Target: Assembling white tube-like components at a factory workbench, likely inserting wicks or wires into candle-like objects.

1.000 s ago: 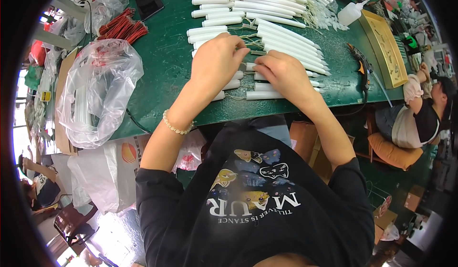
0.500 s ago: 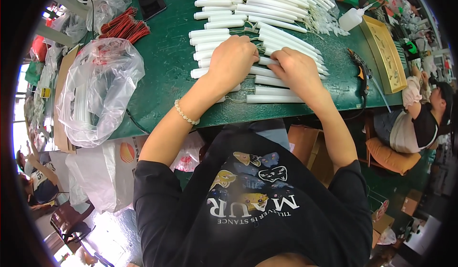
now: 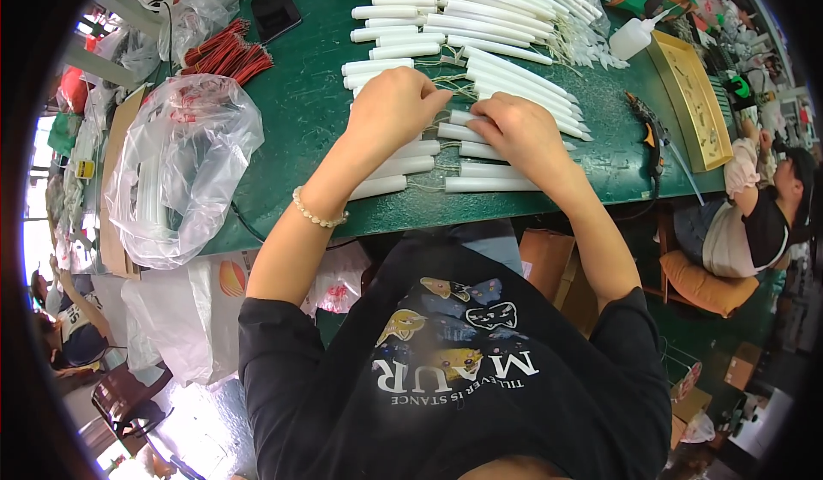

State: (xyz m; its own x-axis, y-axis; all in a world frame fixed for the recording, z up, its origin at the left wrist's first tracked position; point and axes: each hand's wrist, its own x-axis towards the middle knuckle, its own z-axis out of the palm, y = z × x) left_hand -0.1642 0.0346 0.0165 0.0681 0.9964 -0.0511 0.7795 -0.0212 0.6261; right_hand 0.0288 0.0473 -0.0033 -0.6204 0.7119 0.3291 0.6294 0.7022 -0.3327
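Observation:
Rows of white candle-like tubes [image 3: 497,21] lie across the green table, with thin pale wires [image 3: 447,81] running between the left and right rows. Over the left row is my left hand [image 3: 393,107], its thumb and fingers pinched together beside the wires; anything between the fingertips is hidden. My right hand [image 3: 520,129] is closed at the inner end of a white tube [image 3: 460,117] in the right row. Nearer me, short white tubes [image 3: 403,165] sit on the left and longer ones [image 3: 490,184] on the right, joined by wires.
At left are a clear plastic bag [image 3: 184,163], a bundle of red wires [image 3: 227,51] and a black phone [image 3: 276,11]. To the right lie a glue gun [image 3: 649,133], a white squeeze bottle [image 3: 632,37] and a yellow tray [image 3: 718,141]. A person [image 3: 741,201] sits beyond the table's right end.
My left hand has shifted slightly left, away from the right hand, uncovering wires and nearby tubes. The right hand has moved slightly, staying at the right row's inner ends.

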